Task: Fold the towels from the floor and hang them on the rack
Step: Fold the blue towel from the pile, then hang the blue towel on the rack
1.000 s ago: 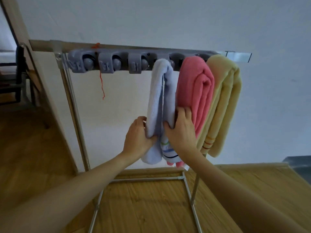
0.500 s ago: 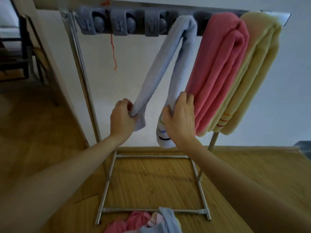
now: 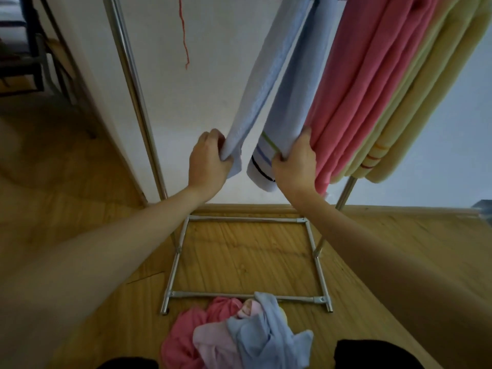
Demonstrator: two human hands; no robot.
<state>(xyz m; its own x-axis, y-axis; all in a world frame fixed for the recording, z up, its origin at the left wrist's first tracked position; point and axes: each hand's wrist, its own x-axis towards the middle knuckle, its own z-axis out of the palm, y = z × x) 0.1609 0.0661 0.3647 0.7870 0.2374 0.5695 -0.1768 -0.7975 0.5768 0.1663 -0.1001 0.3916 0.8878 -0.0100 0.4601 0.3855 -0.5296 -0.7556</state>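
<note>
Blue towel [image 3: 282, 83]: hung over the top of the rack, two long halves running down and a bit to the left, spread apart at the bottom
Striped end: green, blue and dark lines near the lower edge of the right half
Left hand [image 3: 209, 161]: closed around the bottom of the left half
Right hand [image 3: 294, 162]: closed around the bottom edge of the right half, touching the pink towel
Pink towel [image 3: 364, 83]: folded, hanging just right of the blue one, long way down
Yellow towel [image 3: 423, 102]: folded, hanging at the far right, stripes near its low end
Rack [image 3: 133, 83]: shiny pole on the left, square metal base on the floor
Pile on the floor [image 3: 239, 336]: pink, pale pink and blue cloth, bunched up at the front bar of the base
Red string [image 3: 183, 33]: hanging down by the wall
Hidden or cut off: top bar and its clips out of view, fingertips tucked behind the cloth
Changed since before: view tipped lower, more of the pile showing, left half now pulled straighter, hands lower on the towel
</note>
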